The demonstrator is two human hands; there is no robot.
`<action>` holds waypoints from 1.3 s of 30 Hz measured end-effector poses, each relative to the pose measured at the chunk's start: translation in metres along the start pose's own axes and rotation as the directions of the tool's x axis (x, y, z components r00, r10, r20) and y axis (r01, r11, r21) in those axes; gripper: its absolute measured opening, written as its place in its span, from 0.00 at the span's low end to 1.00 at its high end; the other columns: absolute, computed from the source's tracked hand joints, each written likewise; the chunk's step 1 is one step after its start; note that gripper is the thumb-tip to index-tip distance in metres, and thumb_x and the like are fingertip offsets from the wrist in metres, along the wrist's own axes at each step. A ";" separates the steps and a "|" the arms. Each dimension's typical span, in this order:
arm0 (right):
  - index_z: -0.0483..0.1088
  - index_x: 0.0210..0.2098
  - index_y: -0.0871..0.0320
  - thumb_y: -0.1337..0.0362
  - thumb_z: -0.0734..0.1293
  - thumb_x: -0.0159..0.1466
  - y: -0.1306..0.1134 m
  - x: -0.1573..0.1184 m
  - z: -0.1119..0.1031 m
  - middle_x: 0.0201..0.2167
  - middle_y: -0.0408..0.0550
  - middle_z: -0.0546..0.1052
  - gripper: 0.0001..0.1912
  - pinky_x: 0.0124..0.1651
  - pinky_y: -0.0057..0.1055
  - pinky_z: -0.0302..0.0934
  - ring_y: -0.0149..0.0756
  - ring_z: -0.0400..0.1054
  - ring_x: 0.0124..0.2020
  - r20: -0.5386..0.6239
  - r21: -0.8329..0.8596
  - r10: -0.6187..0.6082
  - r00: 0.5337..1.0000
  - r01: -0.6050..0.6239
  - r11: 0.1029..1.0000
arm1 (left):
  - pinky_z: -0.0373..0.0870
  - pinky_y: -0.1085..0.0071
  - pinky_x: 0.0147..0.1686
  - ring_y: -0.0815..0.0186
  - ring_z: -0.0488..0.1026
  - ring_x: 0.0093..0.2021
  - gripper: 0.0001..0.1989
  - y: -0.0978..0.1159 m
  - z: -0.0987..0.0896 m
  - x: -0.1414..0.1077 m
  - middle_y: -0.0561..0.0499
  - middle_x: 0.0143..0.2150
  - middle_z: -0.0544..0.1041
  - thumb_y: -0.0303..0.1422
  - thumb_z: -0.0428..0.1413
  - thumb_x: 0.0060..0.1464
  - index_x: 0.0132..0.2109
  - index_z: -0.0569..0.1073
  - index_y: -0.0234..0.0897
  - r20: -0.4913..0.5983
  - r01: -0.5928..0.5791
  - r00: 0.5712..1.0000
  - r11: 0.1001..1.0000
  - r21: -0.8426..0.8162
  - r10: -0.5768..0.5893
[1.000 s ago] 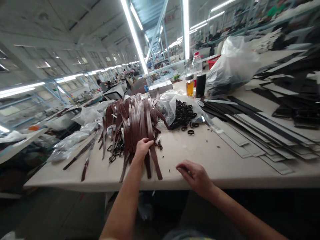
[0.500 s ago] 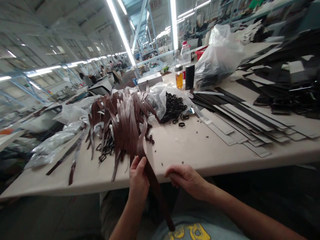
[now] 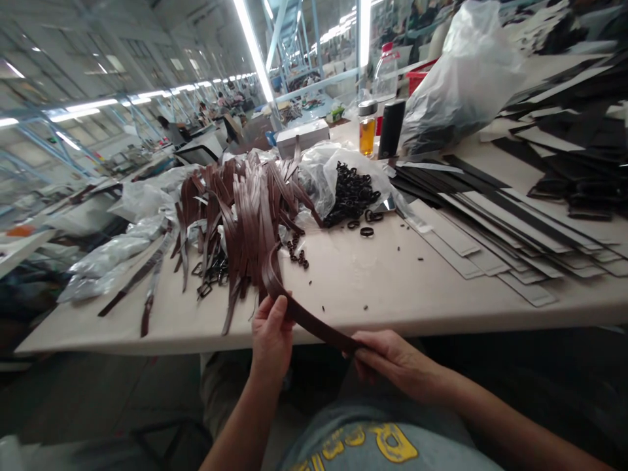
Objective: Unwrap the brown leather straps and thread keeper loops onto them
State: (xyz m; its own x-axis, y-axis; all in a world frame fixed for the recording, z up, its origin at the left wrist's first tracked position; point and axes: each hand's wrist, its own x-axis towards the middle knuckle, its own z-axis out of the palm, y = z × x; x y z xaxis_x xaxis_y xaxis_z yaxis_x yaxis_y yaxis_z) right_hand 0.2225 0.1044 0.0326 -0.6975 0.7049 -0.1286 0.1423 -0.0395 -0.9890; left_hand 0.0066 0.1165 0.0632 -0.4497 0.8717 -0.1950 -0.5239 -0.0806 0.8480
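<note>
A dark brown leather strap (image 3: 318, 327) stretches between my two hands near the table's front edge. My left hand (image 3: 273, 330) pinches it between thumb and fingers, and beyond that grip the strap curls up toward the pile. My right hand (image 3: 387, 358) is closed around the strap's near end, covering its tip. Just past my left hand lies a heap of brown straps (image 3: 250, 209), with several black buckles (image 3: 209, 281) at its left side. Small dark rings (image 3: 298, 254) sit to the right of the heap.
Black loops (image 3: 350, 190) spill from a clear plastic bag (image 3: 316, 167). Black and white strips (image 3: 490, 242) cover the table's right side. Behind stand a jar of amber liquid (image 3: 367, 131), a black cylinder (image 3: 391, 127) and a white plastic bag (image 3: 461, 78). Two loose straps (image 3: 152, 297) lie left.
My right hand, apart from the strap before, has taken hold of its near end. That end, which hung down toward my shirt, is now raised and drawn to the right.
</note>
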 end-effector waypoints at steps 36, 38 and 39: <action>0.71 0.44 0.61 0.50 0.64 0.67 0.003 -0.059 -0.020 0.27 0.46 0.75 0.19 0.30 0.27 0.62 0.31 0.68 0.26 -0.178 0.445 0.171 0.969 -0.076 0.892 | 0.43 0.47 0.67 0.51 0.50 0.70 0.40 -0.070 0.088 0.040 0.42 0.70 0.57 0.57 0.49 0.57 0.68 0.56 0.38 0.837 -0.963 0.255 -0.046 0.266 -0.484; 0.71 0.44 0.60 0.51 0.64 0.67 0.004 -0.059 -0.023 0.28 0.46 0.75 0.18 0.32 0.27 0.62 0.31 0.68 0.27 -0.180 0.431 0.180 0.967 -0.087 0.898 | 0.44 0.48 0.67 0.52 0.53 0.69 0.36 -0.060 0.075 0.043 0.44 0.69 0.59 0.55 0.49 0.58 0.67 0.58 0.40 0.849 -0.960 0.274 -0.086 0.265 -0.451; 0.72 0.43 0.60 0.52 0.65 0.67 0.004 -0.059 -0.025 0.29 0.46 0.75 0.17 0.32 0.28 0.62 0.31 0.68 0.28 -0.180 0.423 0.186 0.966 -0.094 0.901 | 0.46 0.49 0.67 0.52 0.54 0.69 0.35 -0.055 0.069 0.046 0.44 0.69 0.60 0.54 0.49 0.59 0.66 0.60 0.40 0.854 -0.956 0.291 -0.108 0.271 -0.431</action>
State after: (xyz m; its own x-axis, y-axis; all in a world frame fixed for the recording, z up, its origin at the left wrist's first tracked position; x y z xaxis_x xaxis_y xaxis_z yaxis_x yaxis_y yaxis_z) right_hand 0.2816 0.0802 0.0381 -0.5208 0.8012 -0.2947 -0.1029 -0.4016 -0.9100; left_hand 0.0642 0.1945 0.0411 0.7130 0.7011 -0.0014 0.6827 -0.6938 0.2291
